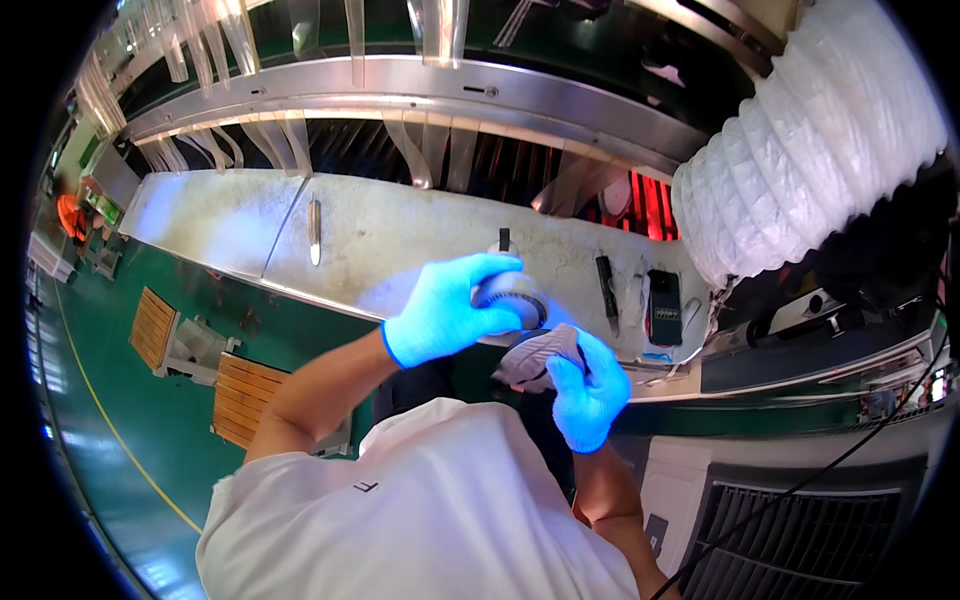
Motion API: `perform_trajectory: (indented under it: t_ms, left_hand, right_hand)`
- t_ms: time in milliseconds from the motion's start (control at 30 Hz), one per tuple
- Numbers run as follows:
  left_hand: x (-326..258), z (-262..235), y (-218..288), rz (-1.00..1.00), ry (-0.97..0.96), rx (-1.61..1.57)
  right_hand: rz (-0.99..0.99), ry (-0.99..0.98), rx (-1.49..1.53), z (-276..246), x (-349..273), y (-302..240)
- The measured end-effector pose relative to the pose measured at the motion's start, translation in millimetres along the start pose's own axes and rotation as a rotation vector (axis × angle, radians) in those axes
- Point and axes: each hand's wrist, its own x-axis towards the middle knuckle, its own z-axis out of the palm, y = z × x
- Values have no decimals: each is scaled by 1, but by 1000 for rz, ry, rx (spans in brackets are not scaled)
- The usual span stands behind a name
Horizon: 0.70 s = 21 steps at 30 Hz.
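Blue-gloved left hand [447, 312] grip clenched round grey roll [512, 297], right hand [588, 388] pinching grey cloth [540, 355]

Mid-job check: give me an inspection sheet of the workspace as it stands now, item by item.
Surface: pale, stained worktable running across the view, under a curved metal rail.
Job's things: a round grey roll and a grey cloth-like piece, both held above the table edge.
Clutter: a slim metal tool, a dark pen-shaped tool and a dark handheld device lying on the table.
Hands: left hand in a blue glove wraps the roll; right hand in a blue glove grips the cloth-like piece.
Cables: a black cable crosses the lower right.
Surroundings: white ribbed duct at right, wooden pallets on the green floor.
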Motion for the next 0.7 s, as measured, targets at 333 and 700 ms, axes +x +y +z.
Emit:
perform_trajectory:
  t_ms: [333, 700]
  left_hand:
    - [-34, 27, -16, 507, 57, 244]
    - [-88, 46, -13, 256, 251, -299]
  right_hand:
    - [60, -155, 312, -6, 24, 19]
    - [-165, -142, 138, 16, -16, 12]
